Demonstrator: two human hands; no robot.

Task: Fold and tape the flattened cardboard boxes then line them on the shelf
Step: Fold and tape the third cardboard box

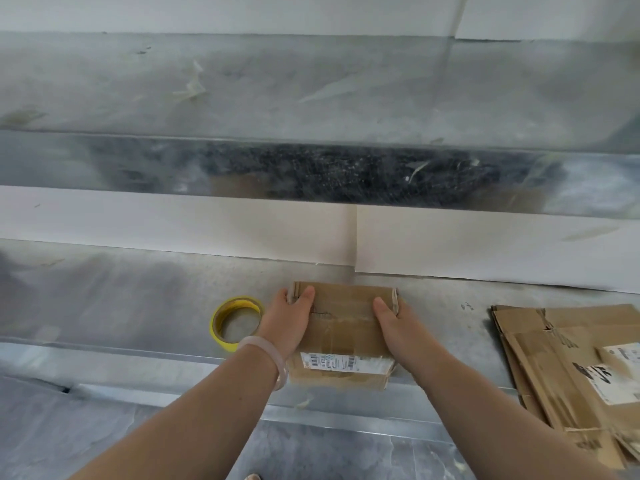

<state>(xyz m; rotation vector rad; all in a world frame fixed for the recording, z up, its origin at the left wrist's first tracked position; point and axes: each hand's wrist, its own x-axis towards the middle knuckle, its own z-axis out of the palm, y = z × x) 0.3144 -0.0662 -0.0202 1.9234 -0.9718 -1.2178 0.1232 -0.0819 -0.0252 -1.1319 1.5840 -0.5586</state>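
A small brown cardboard box (346, 327) with a white barcode label on its near side sits on the lower metal shelf (138, 299), near its front edge. My left hand (289, 320) grips the box's left side, thumb on top and fingers down the side. My right hand (394, 323) grips the right side the same way. A roll of tape (235, 322) with a yellow core lies flat on the shelf just left of my left hand. A stack of flattened cardboard boxes (571, 368) lies at the right, overhanging the shelf's front edge.
An upper metal shelf (311, 95) runs across the view above, with scraps of old tape stuck to it. A white wall panel (207, 220) backs the lower shelf. Grey floor (86, 441) shows below the shelf edge.
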